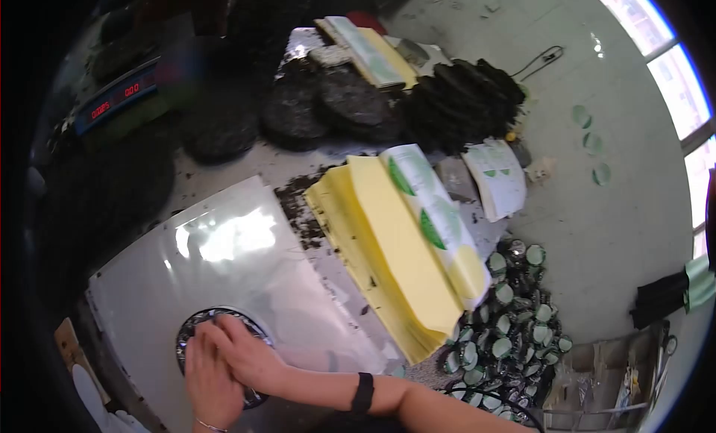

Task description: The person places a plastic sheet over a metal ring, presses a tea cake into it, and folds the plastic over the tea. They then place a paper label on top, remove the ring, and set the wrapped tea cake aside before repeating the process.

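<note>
A dark round disc (185, 330) with a shiny, silvery surface lies on the glossy plastic-covered sheet in front of me. Both my hands are on top of it and hide its middle. My left hand (211, 381), with a thin bracelet at the wrist, lies over the disc with its fingers stretched and close together. Against it rests my right hand (250, 355), a black band on its wrist, fingers bent down onto the disc. Whether the right fingers pinch any of the shiny wrapping is hidden.
Right of the glossy sheet (291, 284) lie yellow paper sheets (388, 254) beside green-and-white printed paper (432, 217). Many shiny discs with pale green labels (503, 325) are heaped at right. Dark round cakes (354, 101) stand behind, near a scale display (115, 97). Dark crumbs (298, 209) are scattered between.
</note>
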Demonstrator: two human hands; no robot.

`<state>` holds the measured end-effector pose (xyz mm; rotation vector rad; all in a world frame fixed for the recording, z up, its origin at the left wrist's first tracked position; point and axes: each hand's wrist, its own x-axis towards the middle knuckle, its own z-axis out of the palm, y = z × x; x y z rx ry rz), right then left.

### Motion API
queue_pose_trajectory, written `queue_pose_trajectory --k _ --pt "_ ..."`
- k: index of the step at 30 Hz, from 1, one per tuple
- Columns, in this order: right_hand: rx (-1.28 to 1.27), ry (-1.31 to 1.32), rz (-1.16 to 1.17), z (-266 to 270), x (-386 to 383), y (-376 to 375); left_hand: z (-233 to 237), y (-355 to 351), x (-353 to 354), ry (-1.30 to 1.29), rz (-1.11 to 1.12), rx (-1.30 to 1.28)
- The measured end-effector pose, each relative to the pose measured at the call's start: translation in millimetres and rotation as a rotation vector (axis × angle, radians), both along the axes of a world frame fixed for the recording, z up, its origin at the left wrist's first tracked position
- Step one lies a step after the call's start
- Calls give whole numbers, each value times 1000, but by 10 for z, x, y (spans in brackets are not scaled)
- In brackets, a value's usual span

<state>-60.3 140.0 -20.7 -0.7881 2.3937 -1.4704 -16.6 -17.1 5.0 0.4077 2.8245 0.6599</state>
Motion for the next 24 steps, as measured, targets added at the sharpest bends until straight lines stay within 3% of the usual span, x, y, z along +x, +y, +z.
queue_pose_trajectory --k 1,3,4,6,9,11,17,19,23,24 --pt "-181 13 85 247 -91 246 -45 120 -2 38 -5 40" --pt "-82 153 -116 437 -238 1013 -145 20 74 174 -46 -211" --pt "32 409 -485 605 -353 1366 -118 42 100 175 -24 -208" --pt "416 698 -791 510 -671 2380 -28 70 87 178 -21 -131" --pt "1053 885 -585 -56 -941 3770 -2 63 104 137 -12 -99" --pt "1071 869 -534 -466 -991 4295 -27 41 86 141 -15 -99" --pt "1119 860 -502 -704 -1023 4442 12 10 77 98 -41 -116" --pt "896 720 -620 -639 -994 4433 -5 3 83 99 -52 -130" --pt "899 700 -547 -456 -926 4486 -39 6 100 120 -42 -100" --pt "1005 771 -515 -453 -918 4479 -28 12 98 114 -34 -97"
